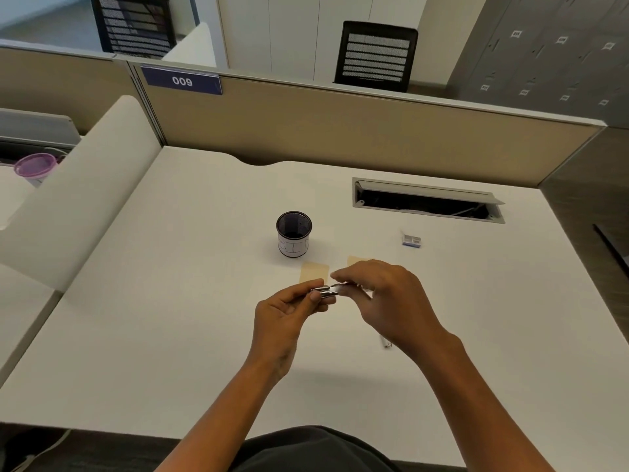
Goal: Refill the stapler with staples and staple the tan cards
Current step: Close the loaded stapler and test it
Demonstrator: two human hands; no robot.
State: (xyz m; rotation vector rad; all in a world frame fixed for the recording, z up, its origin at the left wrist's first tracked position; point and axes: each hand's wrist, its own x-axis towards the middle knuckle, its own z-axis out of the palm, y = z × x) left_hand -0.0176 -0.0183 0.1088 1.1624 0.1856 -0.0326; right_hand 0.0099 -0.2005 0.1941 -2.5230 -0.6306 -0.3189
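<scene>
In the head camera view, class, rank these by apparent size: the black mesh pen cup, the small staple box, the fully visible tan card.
1. Black mesh pen cup, largest.
2. Tan card, lying flat and nearer.
3. Small staple box, smallest, though farther away.

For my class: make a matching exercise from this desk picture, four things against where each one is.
Things:
1. stapler
2. pen cup
3. staple box
4. tan card

Places:
A. flat on the desk, just beyond the hands
B. far right, near the cable slot
C. held in both hands
D. upright, desk centre

Pairs: 1-C, 2-D, 3-B, 4-A
</scene>
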